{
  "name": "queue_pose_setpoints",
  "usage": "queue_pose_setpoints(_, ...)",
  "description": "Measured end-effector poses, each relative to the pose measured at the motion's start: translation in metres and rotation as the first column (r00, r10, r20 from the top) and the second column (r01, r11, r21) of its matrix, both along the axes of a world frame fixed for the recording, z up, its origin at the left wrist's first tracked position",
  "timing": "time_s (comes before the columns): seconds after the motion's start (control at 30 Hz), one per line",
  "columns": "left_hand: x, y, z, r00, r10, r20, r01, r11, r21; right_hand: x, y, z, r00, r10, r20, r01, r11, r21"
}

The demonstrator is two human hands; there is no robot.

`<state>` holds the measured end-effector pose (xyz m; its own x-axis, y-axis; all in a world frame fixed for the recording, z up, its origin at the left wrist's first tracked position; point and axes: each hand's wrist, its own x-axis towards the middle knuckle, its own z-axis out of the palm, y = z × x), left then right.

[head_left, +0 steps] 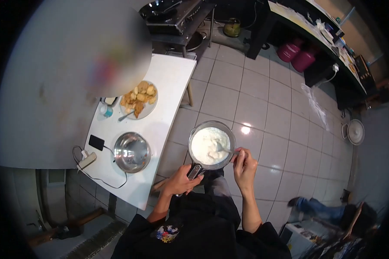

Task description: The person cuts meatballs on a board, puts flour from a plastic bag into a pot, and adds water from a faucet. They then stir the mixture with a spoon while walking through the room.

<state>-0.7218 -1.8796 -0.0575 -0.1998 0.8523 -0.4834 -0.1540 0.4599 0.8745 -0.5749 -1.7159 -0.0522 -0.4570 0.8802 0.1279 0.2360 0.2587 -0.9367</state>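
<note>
My left hand [181, 181] is wrapped round the handle of a round saucepan [231, 137], holding it in front of my body over the tiled floor. Inside the pan lies a thick, lumpy white mixture [203, 149]. A metal spoon [226, 150] is pinched in my right hand [245, 167], and its bowl sits in the mixture near the pan's right side. The spoon's tip is partly buried in white.
On the white table [168, 82] at left are a metal bowl [132, 152], a plate of food [149, 108], a phone [97, 142] and a power strip [87, 159]. A refrigerator-like white surface [39, 108] fills the upper left. Another person's legs [317, 209] show at lower right.
</note>
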Motion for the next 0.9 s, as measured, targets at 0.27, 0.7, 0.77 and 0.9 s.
queue_pose_setpoints(0.27,0.01,0.144,0.012,0.998,0.054,-0.026,-0.054,0.998,0.021,-0.007,0.164,0.037,0.949,0.298,0.107,-0.308,0.947,0.092)
queue_pose_setpoints(0.7,-0.015,0.385,-0.001,0.995,-0.103,0.004,0.102,0.988,0.113,0.002,0.347,0.009,0.982,-0.022,0.189,-0.026,0.969,0.245)
queue_pose_setpoints(0.77,-0.024,0.428,-0.004,0.99,-0.135,-0.028,0.136,0.989,0.057,-0.003,0.39,-0.006,0.983,-0.027,0.182,-0.012,0.978,0.207)
queue_pose_setpoints(0.9,-0.04,0.508,-0.007,0.974,-0.226,-0.023,0.227,0.971,0.069,-0.009,0.471,-0.004,0.993,-0.027,0.119,0.014,0.994,0.112)
